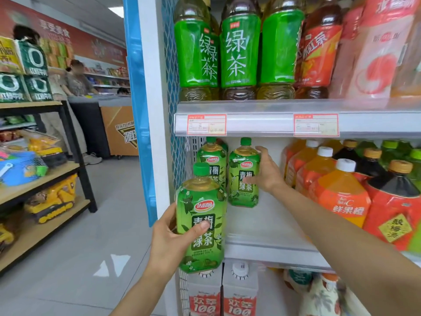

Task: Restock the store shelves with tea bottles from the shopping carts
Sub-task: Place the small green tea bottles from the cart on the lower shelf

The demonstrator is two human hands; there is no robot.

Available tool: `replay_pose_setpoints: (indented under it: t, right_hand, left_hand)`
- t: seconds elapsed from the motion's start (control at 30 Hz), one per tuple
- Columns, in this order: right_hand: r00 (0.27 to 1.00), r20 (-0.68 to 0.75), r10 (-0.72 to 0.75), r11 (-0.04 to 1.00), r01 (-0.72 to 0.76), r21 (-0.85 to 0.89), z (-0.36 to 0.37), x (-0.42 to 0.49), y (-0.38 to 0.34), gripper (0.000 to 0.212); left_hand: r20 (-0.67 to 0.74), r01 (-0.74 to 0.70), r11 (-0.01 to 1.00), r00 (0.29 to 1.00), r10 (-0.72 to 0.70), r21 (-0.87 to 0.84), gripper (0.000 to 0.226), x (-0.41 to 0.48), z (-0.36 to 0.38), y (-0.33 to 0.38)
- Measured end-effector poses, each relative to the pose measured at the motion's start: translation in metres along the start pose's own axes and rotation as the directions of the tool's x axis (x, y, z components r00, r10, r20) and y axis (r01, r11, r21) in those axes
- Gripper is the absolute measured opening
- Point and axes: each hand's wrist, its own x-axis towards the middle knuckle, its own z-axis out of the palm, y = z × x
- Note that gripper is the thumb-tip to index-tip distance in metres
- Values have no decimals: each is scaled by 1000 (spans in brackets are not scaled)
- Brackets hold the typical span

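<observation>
hands are both busy with green-label tea. left hand [175,238] is wrapped round the near bottle [201,222], thumb across the front of the label and fingers behind it. it holds the bottle upright in the air, just in front of the left end of the middle shelf [268,229].

right hand [265,172] reaches further in and holds the far bottle [243,176] from its right side, thumb laid over the label and fingers curled round the shoulder. that one's upright with its base down at the shelf surface, though i can't tell if it's fully resting there. a third bottle [211,156] of the same tea stands just behind and left of it, beside the blue mesh side panel [173,65].

further right on the same shelf are orange juice bottles [341,192] and a dark drink bottle [396,201] with a red label. the upper shelf [262,124] carries big green tea bottles [240,49] and a red-label bottle [319,49], with two price tags [206,124] on its front rail. white cartons [240,290] sit on the level below. off to the left, a wooden rack [57,174] holds yellow toy trucks [54,199].
</observation>
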Motion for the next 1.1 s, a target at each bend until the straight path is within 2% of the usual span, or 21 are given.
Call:
replay_pose_setpoints:
  t: [0.13, 0.2, 0.27, 0.33, 0.4, 0.43, 0.47, 0.57, 0.63, 0.7, 0.8, 0.87, 0.9, 0.97, 1.1]
  right_hand:
    - [999, 38, 26, 995, -30, 96, 4, -4, 2, 79]
    - [996, -56, -71, 990, 78, 115, -6, -18, -5, 76]
    - [981, -92, -172, 949, 190, 252, -22, -42, -21, 72]
    - [959, 114, -259, 886, 189, 423, -38, -71, -42, 72]
    - [883, 336, -327, 878, 151, 455, -47, -93, -60, 76]
    - [858, 379, -347, 879, 157, 450, -50, -98, -64, 73]
    - [853, 379, -359, 880, 174, 443, -54, -99, -66, 71]
    - [895, 274, -351, 887, 225, 403, -71, -93, -64, 69]
    - [922, 217, -321, 898, 223, 379, -79, -88, -55, 71]
    - [953, 143, -267, 933, 218, 287, -82, -85, -44, 77]
    - [974, 1, -226, 974, 226, -31, -81, -79, -37, 79]
    - [974, -43, -221, 960, 210, -184, -78, -72, -33, 78]
    - [981, -52, -187, 961, 172, -216, -76, -68, -30, 78]
    - [993, -61, -99, 968, 82, -237, -74, -59, -22, 78]
    - [998, -60, 22, 968, -36, -249, -67, -46, -9, 77]
  left_hand:
    - [5, -8, 1000, 1000, 8, -2, 69, 1, 3, -1]
    - [9, -8, 1000, 1000, 8, -12, 69, 2, 5, -1]
    - [16, -14, 1000, 1000, 14, -7, 68, 5, 9, 0]
    - [31, -25, 1000, 999, 25, 1, 67, 9, 18, 3]
    - [60, -50, 999, 997, 50, 0, 66, 15, 28, 7]
    - [82, -70, 998, 994, 69, 8, 66, 18, 34, 8]
    - [112, -92, 996, 990, 90, 15, 66, 21, 41, 10]
    - [221, -107, 993, 971, 92, 56, 72, 31, 58, 16]
    - [307, -164, 970, 946, 104, 178, 77, 39, 61, 16]
    - [361, -277, 868, 924, 124, 413, 82, 44, 50, 8]
    - [474, -468, 557, 868, 145, 686, 77, 34, 24, -21]
    - [579, -558, 377, 813, 66, 740, 69, 23, 14, -42]
    - [612, -582, 322, 791, 7, 747, 69, 18, 10, -54]
    - [634, -602, 263, 772, -52, 754, 69, 11, 6, -72]
    - [630, -624, 115, 777, -22, 773, 64, 7, 3, -97]
